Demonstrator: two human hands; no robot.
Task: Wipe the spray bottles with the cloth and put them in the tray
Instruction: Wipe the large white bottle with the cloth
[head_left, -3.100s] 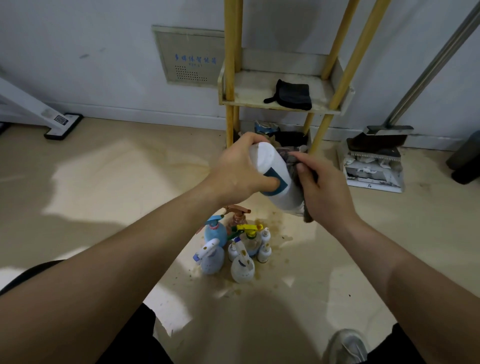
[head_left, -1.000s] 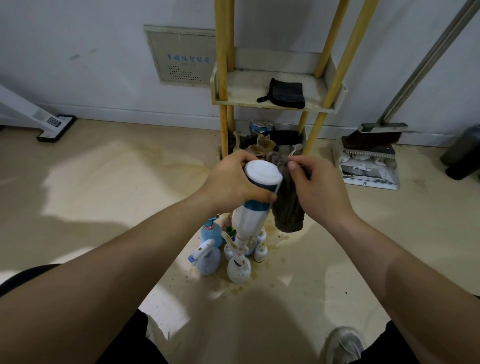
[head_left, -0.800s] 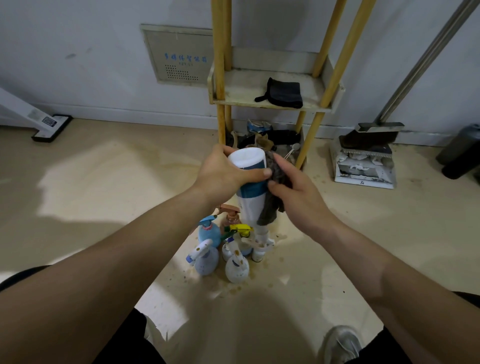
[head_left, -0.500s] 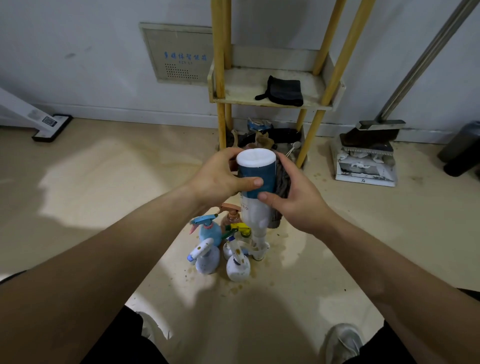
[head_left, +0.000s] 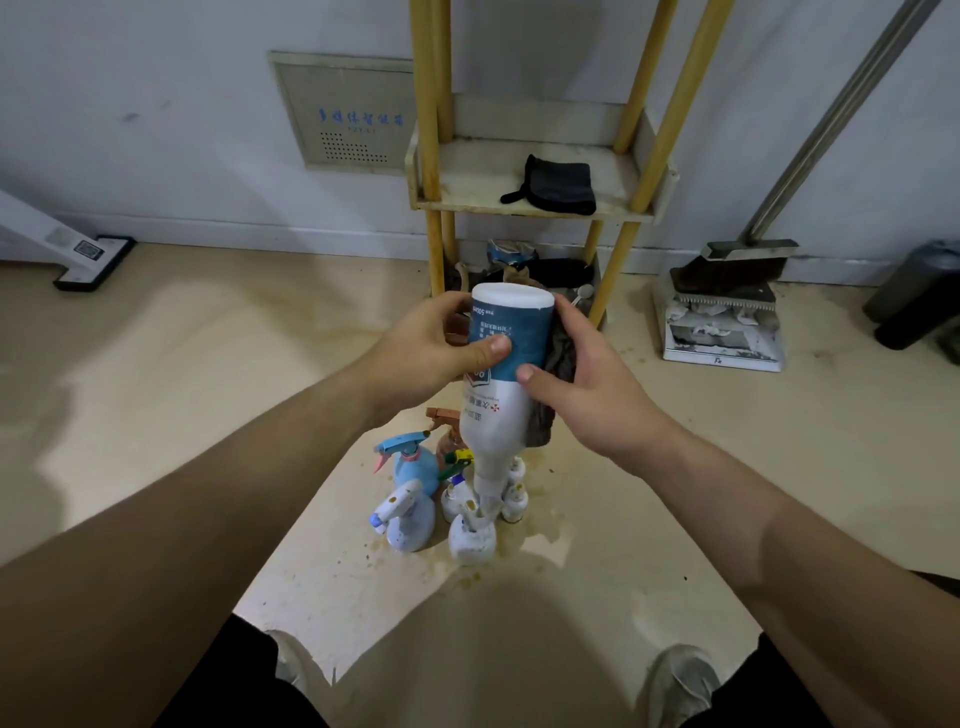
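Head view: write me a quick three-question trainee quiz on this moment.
1. True or false: the held bottle points neck-up.
2. Which hand holds the cloth?
3. The other bottles stand on: A floor, B shelf, C tray.
Key: 1 false, it is neck-down. 2 right hand. 3 A.
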